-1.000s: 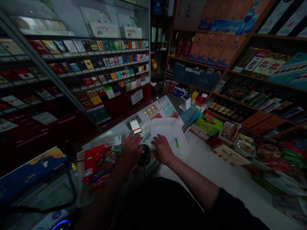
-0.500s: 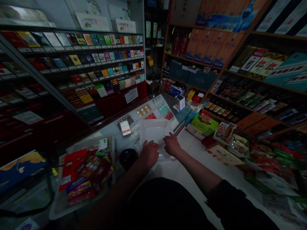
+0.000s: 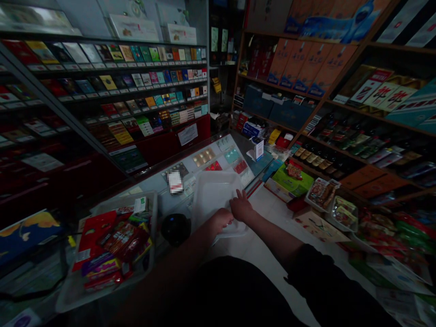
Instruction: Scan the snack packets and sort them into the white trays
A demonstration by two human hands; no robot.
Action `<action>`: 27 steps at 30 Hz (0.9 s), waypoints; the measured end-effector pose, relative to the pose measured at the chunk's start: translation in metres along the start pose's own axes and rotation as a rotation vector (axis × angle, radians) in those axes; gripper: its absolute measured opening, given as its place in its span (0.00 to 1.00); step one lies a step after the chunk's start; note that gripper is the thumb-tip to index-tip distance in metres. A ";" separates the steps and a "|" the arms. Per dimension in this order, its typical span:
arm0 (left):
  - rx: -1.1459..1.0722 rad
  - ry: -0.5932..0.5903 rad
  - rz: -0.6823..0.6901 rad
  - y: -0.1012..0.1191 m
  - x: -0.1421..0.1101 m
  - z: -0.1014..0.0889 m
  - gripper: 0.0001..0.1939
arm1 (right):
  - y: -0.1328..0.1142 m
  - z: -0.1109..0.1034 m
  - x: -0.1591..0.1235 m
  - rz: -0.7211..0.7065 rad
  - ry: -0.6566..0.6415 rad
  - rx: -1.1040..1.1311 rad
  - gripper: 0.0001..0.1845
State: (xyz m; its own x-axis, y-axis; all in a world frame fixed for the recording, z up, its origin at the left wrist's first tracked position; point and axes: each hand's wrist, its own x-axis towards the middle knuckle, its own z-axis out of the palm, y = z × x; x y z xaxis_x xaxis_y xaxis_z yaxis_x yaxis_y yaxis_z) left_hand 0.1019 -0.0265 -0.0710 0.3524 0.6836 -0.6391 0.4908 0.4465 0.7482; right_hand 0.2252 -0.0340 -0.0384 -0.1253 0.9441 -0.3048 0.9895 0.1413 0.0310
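Note:
A white rectangular plastic tray [image 3: 211, 188] lies on the glass display counter in front of me. Over its near part is my left hand [image 3: 221, 220], its fingers curled together; anything in them is too small or too dark to make out. My right hand [image 3: 242, 208] is just beside it, above the tray's right side, with some fingers raised and apart and no object visible in them. The fingertips of both hands are close to each other. To the left of the tray stands a round black object [image 3: 175, 228].
A larger plastic bin [image 3: 64, 286] of packaged snacks stands at left. A white pack [image 3: 175, 182] with a blurred label lies on the counter. Cigarette shelves [image 3: 129, 68] rise behind; bottle shelves [image 3: 340, 100] and snack boxes [image 3: 293, 179] line the right.
The left hand has moved down and right within the tray, and its fingers have curled in. The right hand has shifted slightly, fingers raised. The tray appears a little further left in view.

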 end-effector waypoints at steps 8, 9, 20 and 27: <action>-0.256 -0.160 -0.302 0.008 0.011 0.004 0.06 | 0.002 -0.004 0.009 -0.032 -0.063 -0.067 0.18; -0.290 -0.177 -0.316 0.008 0.010 0.004 0.05 | 0.002 -0.004 0.010 -0.030 -0.071 -0.072 0.18; -0.438 -0.053 -0.273 0.006 -0.006 0.002 0.05 | 0.001 -0.015 0.002 0.032 0.110 -0.005 0.11; -0.363 0.162 0.003 0.008 -0.032 -0.013 0.07 | -0.004 -0.026 -0.007 0.231 0.262 0.196 0.12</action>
State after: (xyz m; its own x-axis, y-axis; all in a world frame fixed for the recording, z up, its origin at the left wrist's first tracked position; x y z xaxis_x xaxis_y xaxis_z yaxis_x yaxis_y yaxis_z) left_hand 0.0840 -0.0369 -0.0422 0.2093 0.7544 -0.6222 0.1660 0.5996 0.7829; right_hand 0.2202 -0.0336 -0.0112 0.1129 0.9920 -0.0573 0.9857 -0.1191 -0.1193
